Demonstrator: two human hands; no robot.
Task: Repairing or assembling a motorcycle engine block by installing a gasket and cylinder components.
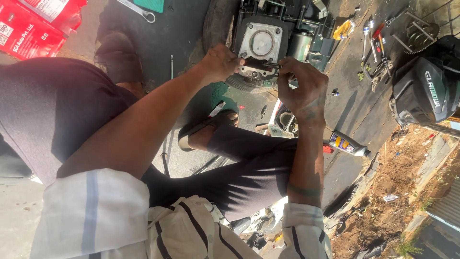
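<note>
Both hands meet over an engine cylinder block (261, 45) that sits on the dark ground (187, 29) in front of the person. The left hand (219, 62) is closed around one end of a slim dark tool (261, 64), apparently a small driver or threaded rod; which one cannot be told. The right hand (304, 88) pinches the other end with curled fingers, so the tool spans the gap between the two hands and lies across the lower edge of the cylinder block. The block shows a square pale metal face with a round bore in the middle, and finned metal below it.

Beside the block, toward the right, a row of wrenches and a red-handled screwdriver (376, 45) lie spread on the ground, with a toothed sprocket (421, 36) just beyond them. A black motorcycle side panel (424, 91) rests near the right edge. A small grey oil bottle (347, 144) lies on its side near the right forearm. The person's sandalled foot (211, 124) rests below the block, and red cartons (33, 24) sit at the upper left.
</note>
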